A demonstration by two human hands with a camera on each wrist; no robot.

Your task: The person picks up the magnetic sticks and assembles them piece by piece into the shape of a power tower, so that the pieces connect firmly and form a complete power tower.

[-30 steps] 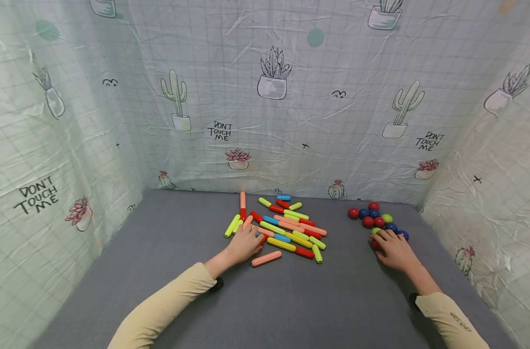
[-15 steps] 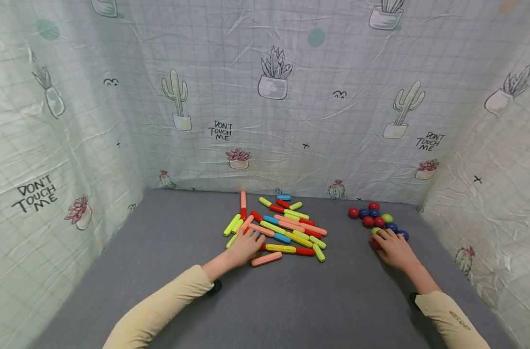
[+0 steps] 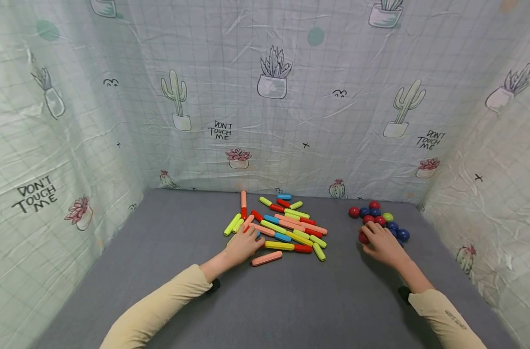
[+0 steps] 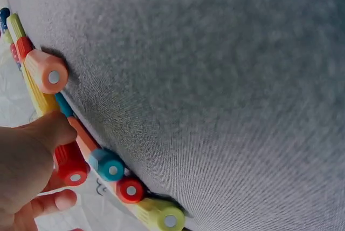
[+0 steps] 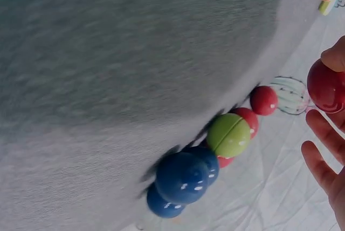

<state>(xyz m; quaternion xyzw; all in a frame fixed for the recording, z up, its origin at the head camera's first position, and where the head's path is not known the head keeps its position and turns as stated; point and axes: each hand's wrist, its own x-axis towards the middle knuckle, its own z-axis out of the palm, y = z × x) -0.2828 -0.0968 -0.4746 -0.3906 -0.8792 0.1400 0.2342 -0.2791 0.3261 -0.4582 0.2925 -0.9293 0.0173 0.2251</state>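
Among magnetic building sticks on the grey table, my left hand pinches a short red stick between thumb and fingers. In the head view that stick is mostly covered by the hand; a yellow stick and another red stick run on in line from it. My right hand grips a red ball with thumb and fingertips, beside the ball cluster. A lime ball and several blue balls sit on the cloth near it, partly hidden by that hand in the head view.
A salmon stick lies in front of the other sticks. Lime sticks lie to their left, and a blue stick is at the back. A patterned curtain encloses the grey table behind and at both sides.
My right hand has moved left, bringing the red ball away from the blue ones. My left hand has shifted slightly left, and the yellow and red sticks in line with it have moved slightly.
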